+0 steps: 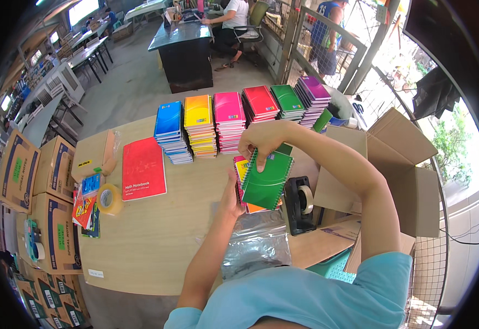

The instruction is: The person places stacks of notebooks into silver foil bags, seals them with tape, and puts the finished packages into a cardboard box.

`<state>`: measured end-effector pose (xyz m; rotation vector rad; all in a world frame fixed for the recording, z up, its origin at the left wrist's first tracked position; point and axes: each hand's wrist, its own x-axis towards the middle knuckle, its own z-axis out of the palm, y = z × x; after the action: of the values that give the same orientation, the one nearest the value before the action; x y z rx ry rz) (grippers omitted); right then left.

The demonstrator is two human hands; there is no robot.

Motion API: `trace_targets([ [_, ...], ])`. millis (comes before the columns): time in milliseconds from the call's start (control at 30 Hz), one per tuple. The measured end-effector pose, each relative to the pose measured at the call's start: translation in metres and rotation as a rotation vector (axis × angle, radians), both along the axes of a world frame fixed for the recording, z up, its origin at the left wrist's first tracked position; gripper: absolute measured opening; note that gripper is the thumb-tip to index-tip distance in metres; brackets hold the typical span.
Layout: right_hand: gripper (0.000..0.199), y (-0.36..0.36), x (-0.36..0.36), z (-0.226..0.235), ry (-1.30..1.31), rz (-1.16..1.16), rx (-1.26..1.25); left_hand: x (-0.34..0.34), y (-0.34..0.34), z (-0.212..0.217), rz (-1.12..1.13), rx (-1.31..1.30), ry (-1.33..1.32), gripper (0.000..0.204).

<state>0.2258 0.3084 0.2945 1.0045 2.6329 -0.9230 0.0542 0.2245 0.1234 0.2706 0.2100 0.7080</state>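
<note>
My right hand (266, 143) reaches across from the right and grips a green spiral notebook (267, 180) by its top edge, thumb on the cover. Under and beside it are other small spiral notebooks; a yellow one (243, 169) and a sliver of orange show. My left hand (233, 196) is closed on the left edge of this bunch, its fingers partly hidden. Behind my hands stand stacks of spiral notebooks in a row: blue (168, 118), yellow (198, 111), pink (229, 107), red (261, 101), green (286, 98) and purple (314, 89).
Clear plastic bags (256, 247) lie near my body, beside a black tape dispenser (300, 211). An open cardboard box (341, 164) stands right. Leftward are a large red notebook (143, 172), a tape roll (109, 198) and closed cartons (56, 233). Two people are farther back.
</note>
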Motion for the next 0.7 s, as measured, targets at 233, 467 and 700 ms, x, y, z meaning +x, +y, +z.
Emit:
trace_targets([
  [233,0.031,-0.005,-0.012,-0.025,0.242,0.055,0.080,-0.005,-0.001,-0.023,-0.125,0.084,-0.112,0.067],
  [467,0.088,-0.044,0.030,-0.043,0.084,-0.524,0.350,0.005,-0.010,-0.017,0.053,0.014,-0.008,0.055],
  [700,0.019,0.023,0.135,-0.014,0.282,-0.759,0.422,-0.001,-0.009,-0.031,0.163,-0.096,0.106,0.041],
])
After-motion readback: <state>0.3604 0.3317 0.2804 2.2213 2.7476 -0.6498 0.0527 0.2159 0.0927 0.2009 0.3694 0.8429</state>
